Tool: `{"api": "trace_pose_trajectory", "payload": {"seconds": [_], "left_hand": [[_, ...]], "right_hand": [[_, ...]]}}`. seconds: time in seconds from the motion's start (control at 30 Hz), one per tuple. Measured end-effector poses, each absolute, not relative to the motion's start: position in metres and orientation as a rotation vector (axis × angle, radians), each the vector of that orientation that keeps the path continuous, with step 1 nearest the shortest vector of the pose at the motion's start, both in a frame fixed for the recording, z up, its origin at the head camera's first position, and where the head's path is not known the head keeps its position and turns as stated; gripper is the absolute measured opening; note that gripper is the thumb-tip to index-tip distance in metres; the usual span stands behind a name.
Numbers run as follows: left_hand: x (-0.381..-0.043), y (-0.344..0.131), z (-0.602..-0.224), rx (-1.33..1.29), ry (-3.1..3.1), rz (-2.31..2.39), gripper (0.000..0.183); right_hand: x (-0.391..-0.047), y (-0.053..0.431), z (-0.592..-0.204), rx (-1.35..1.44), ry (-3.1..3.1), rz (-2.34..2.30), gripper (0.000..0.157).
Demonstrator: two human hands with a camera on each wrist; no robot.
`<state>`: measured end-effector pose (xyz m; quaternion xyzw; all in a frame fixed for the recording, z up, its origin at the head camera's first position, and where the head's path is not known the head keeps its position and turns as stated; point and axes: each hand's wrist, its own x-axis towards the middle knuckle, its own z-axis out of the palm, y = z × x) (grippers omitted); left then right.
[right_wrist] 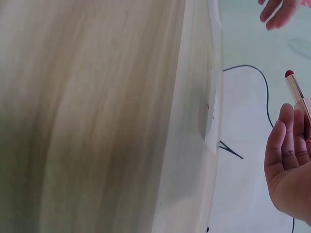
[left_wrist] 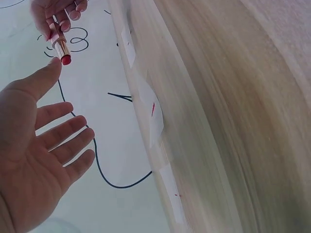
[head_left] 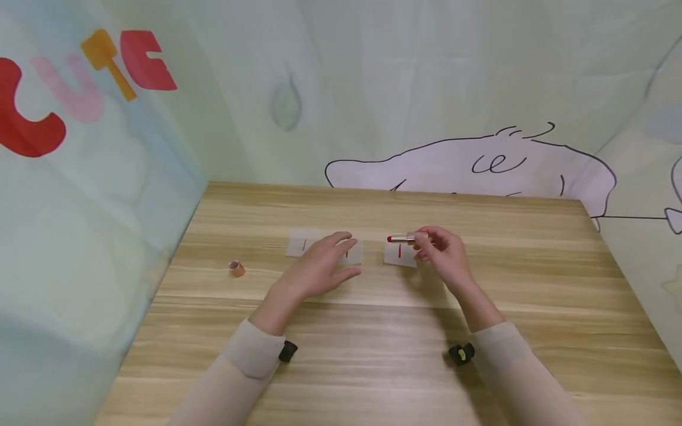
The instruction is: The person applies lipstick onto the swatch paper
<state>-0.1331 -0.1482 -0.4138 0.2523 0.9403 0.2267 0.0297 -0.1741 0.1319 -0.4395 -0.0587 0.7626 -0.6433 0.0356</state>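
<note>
A lipstick with its red bullet bare is pinched in my right hand, its tip pointing left over a white paper slip with a red streak. In the right wrist view the lipstick stands out beyond the fingertips. My left hand hovers over the middle paper slip, fingers spread and relaxed, holding nothing; that slip's red mark is partly hidden by the hand. Farther left, another slip carries a thin red line. The left wrist view shows my left palm empty, its thumb near the lipstick tip.
The rose-gold lipstick cap stands on the left of the wooden table. Behind the table hangs a printed cloth with a cartoon drawing, and another cloth wall rises at the left. Both wrists wear dark bands.
</note>
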Motion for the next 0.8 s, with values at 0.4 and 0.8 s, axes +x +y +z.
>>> {"api": "trace_pose_trajectory", "payload": {"seconds": [0.4, 0.8], "left_hand": [[-0.128, -0.159, -0.414, 0.721, 2.926, 0.727, 0.063], [-0.119, -0.163, -0.402, 0.743, 2.989, 0.858, 0.058]], "right_hand": [[-0.165, 0.114, -0.442, -0.221, 2.304, -2.016, 0.028], [-0.151, 0.093, -0.434, -0.366, 2.302, -2.043, 0.023]]}}
